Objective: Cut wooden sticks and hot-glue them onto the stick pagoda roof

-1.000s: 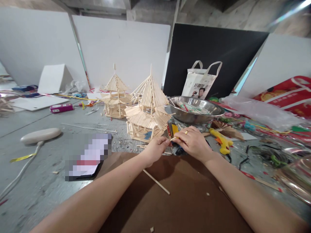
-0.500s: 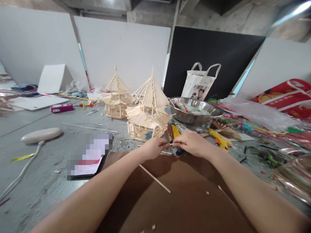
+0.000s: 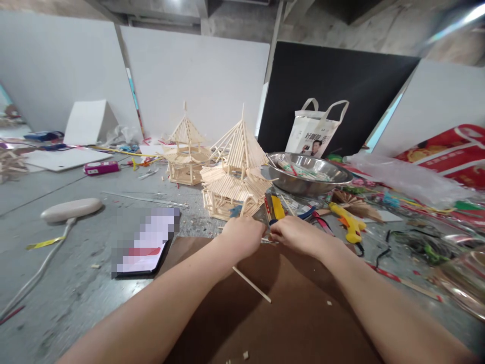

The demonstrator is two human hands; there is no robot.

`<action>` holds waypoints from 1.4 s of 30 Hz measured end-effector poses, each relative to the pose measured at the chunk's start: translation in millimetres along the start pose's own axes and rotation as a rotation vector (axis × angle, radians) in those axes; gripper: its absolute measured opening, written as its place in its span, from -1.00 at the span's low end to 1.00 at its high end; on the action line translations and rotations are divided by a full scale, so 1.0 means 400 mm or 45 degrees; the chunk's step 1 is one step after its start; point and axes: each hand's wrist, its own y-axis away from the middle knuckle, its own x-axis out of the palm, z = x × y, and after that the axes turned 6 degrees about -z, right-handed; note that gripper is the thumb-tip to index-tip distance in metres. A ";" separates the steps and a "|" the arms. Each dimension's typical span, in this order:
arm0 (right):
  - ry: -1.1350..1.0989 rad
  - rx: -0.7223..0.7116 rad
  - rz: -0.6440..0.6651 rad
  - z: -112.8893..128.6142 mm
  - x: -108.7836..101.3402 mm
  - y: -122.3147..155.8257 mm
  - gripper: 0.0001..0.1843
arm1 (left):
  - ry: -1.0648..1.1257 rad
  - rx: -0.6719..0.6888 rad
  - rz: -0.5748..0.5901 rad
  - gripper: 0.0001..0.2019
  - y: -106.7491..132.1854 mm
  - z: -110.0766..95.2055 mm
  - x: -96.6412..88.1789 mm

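Observation:
My left hand (image 3: 244, 236) is curled closed at the far edge of a brown sheet (image 3: 303, 313), just before the larger stick pavilion (image 3: 235, 187). Close beside it on the right, my right hand (image 3: 297, 235) is also closed, knuckles up. Whatever the fingers of either hand grip is hidden. A thin wooden stick (image 3: 252, 284) lies on the brown sheet, its far end by my left wrist. Right behind my right hand is a yellow-and-black tool handle (image 3: 278, 206), partly covered. A smaller stick pavilion (image 3: 185, 151) stands behind on the left.
A phone (image 3: 146, 247) lies left of the brown sheet, with a white corded device (image 3: 71, 209) farther left. To the right are a yellow glue gun (image 3: 350, 225), a metal basin (image 3: 310, 188) holding sticks, and tangled dark wire (image 3: 420, 245). A white bag (image 3: 312, 131) stands behind the basin.
Both hands have turned and curled in tighter, hiding the fingertips that showed before. The view has swung slightly left. The pavilions stand as before.

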 end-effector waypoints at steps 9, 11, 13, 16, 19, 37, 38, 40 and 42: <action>-0.225 0.153 -0.238 -0.033 0.002 0.003 -0.66 | -0.032 0.009 -0.044 -0.81 -0.006 0.013 0.009; -0.351 0.128 -0.277 -0.039 0.012 0.000 -0.67 | -0.055 0.051 -0.075 -0.80 -0.003 0.014 0.020; -0.414 0.127 -0.311 -0.043 0.017 -0.001 -0.66 | -0.067 0.080 -0.126 -0.78 0.001 0.012 0.028; -0.489 0.090 -0.342 -0.045 0.013 0.001 -0.64 | -0.044 0.088 -0.189 -0.76 0.005 -0.002 0.026; -0.560 0.093 -0.357 -0.040 0.000 0.008 -0.59 | 0.014 0.049 -0.271 -0.74 0.006 -0.023 0.009; -0.989 0.148 -1.057 -0.008 -0.001 0.017 -0.42 | 0.739 -0.066 -0.411 -0.88 -0.047 -0.018 -0.147; -0.965 0.152 -1.059 0.001 0.010 0.014 -0.45 | 0.914 -0.169 -0.494 -0.88 -0.049 -0.012 -0.153; -0.852 0.112 -0.959 0.018 0.032 0.009 -0.56 | 1.255 -0.359 -0.655 -0.88 -0.053 0.000 -0.156; -0.730 0.038 -0.842 0.033 0.049 0.004 -0.63 | 1.506 -0.506 -0.746 -0.85 -0.058 0.008 -0.150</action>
